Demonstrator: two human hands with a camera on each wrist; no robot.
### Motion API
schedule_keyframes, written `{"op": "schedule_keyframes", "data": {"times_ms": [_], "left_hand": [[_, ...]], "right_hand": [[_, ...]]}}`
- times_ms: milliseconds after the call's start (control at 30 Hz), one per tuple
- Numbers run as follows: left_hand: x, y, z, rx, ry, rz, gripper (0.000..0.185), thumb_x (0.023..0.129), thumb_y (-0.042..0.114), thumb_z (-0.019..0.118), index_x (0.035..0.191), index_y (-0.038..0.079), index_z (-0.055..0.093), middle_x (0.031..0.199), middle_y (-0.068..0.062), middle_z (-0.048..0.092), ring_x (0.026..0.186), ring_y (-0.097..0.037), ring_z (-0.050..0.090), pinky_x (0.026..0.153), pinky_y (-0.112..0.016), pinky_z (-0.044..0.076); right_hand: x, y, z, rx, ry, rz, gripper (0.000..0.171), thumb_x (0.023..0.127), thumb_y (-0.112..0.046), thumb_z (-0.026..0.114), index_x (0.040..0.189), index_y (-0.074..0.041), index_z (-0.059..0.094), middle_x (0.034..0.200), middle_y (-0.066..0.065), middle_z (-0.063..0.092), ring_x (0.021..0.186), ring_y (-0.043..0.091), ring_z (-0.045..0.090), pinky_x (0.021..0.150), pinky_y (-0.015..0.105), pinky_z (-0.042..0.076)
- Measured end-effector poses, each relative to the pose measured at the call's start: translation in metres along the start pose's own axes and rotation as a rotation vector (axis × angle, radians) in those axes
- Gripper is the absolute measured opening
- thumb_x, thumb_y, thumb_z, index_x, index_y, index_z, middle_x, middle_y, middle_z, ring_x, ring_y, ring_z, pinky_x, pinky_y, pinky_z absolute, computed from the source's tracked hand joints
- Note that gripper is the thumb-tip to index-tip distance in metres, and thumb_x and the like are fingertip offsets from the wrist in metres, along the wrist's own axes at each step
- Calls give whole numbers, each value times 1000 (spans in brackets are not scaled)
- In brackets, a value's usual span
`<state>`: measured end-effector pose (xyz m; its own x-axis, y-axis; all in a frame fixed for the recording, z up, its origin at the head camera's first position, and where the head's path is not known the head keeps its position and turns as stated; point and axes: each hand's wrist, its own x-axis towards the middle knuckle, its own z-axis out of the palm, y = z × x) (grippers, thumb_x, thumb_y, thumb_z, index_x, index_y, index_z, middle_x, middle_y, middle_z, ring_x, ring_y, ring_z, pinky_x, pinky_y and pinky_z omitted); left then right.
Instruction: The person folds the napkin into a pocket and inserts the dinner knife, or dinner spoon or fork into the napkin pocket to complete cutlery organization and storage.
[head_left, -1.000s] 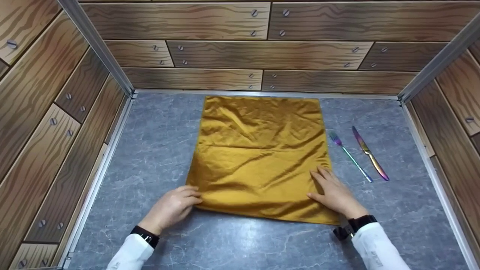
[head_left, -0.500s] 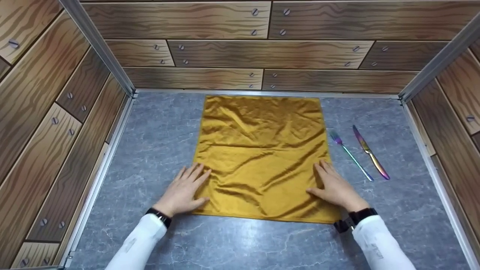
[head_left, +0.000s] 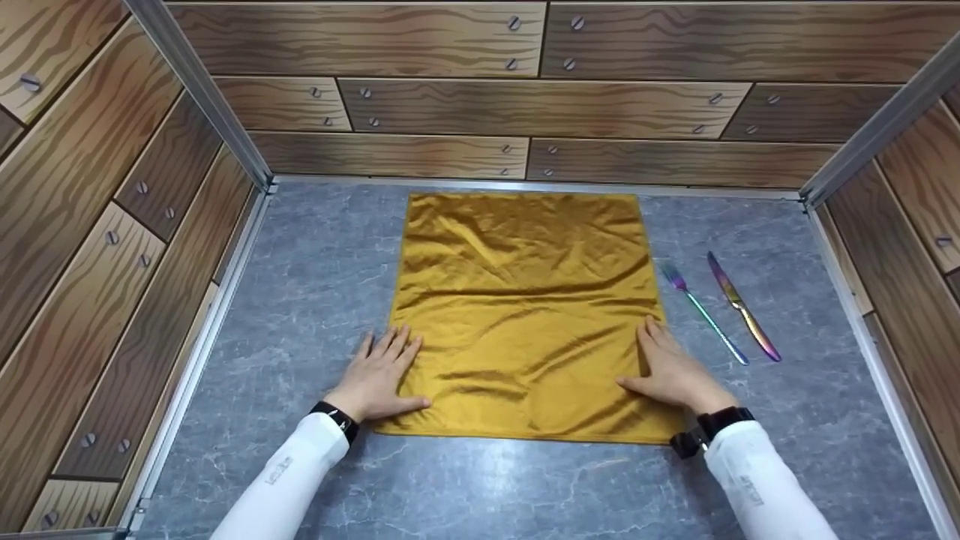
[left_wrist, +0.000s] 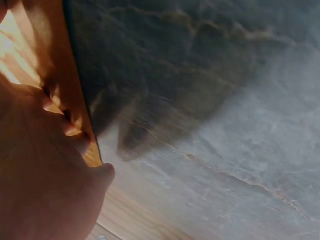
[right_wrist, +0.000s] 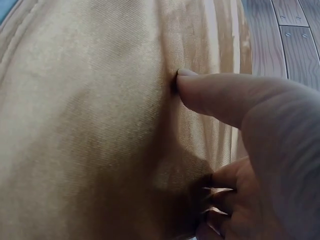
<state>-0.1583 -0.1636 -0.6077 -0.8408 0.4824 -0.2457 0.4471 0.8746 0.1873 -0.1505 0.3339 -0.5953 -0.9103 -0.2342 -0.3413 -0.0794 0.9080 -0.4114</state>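
Observation:
A gold satin cloth [head_left: 525, 322] lies spread out on the grey marbled surface, its front half creased. My left hand [head_left: 375, 379] rests on the cloth's left edge near the front corner, fingers spread and thumb out over the fabric. On the opposite edge, my right hand [head_left: 671, 371] lies with fingers extended and thumb apart, touching the cloth. The left wrist view has the left hand [left_wrist: 45, 170] along the border of the cloth [left_wrist: 55, 45]. In the right wrist view, the thumb of the right hand [right_wrist: 270, 130] touches a fold of the cloth [right_wrist: 100, 100].
Right of the cloth lie an iridescent fork [head_left: 699, 312] and a matching table knife [head_left: 736, 304], both slanted. Wood-patterned panels [head_left: 480, 109] wall in the back and both sides, with metal strips [head_left: 225, 277] along the surface's edges.
My left hand has gone from the cloth's front left corner up onto its left edge, its fingers spreading flat. The front edge now lies straighter; the right hand has barely shifted.

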Motion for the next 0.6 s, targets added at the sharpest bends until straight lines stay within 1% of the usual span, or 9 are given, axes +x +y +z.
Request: {"op": "schedule_keyframes", "data": {"times_ms": [233, 333, 400, 500, 600], "left_hand": [[-3, 1, -1, 16, -10, 3, 111, 78, 81, 57, 161, 16, 20, 167, -12, 14, 154, -33, 13, 123, -61, 7], [-4, 1, -6, -20, -27, -8, 113, 77, 80, 60, 161, 16, 19, 167, -12, 14, 154, -33, 14, 122, -62, 7], [-1, 1, -12, -56, -32, -27, 114, 78, 79, 62, 161, 16, 16, 167, -12, 13, 154, -33, 14, 123, -62, 6], [10, -1, -25, -96, -4, -55, 113, 81, 75, 62, 162, 16, 11, 168, -12, 10, 155, -32, 12, 123, -61, 6], [31, -5, -37, -97, 39, -57, 111, 83, 73, 61, 161, 14, 9, 168, -12, 8, 155, -32, 9, 123, -61, 5]], "right_hand": [[-6, 1, 5, -22, 1, -8, 109, 86, -56, 70, 155, 8, 15, 164, 28, 1, 150, 49, 4, 120, 64, 11], [-8, 0, 5, -13, 2, -9, 110, 86, -56, 71, 156, 7, 14, 164, 28, 1, 150, 49, 4, 120, 64, 11], [-7, -1, 3, -5, 24, -15, 111, 85, -57, 71, 157, 5, 13, 165, 27, 1, 151, 47, 4, 120, 63, 12], [0, -3, -5, 14, 63, -17, 113, 84, -59, 71, 159, 0, 9, 166, 24, -2, 152, 45, 1, 120, 64, 10], [14, -4, -18, 19, 78, -4, 115, 85, -59, 70, 160, -3, 4, 166, 21, -7, 153, 42, -4, 120, 64, 6]]}}
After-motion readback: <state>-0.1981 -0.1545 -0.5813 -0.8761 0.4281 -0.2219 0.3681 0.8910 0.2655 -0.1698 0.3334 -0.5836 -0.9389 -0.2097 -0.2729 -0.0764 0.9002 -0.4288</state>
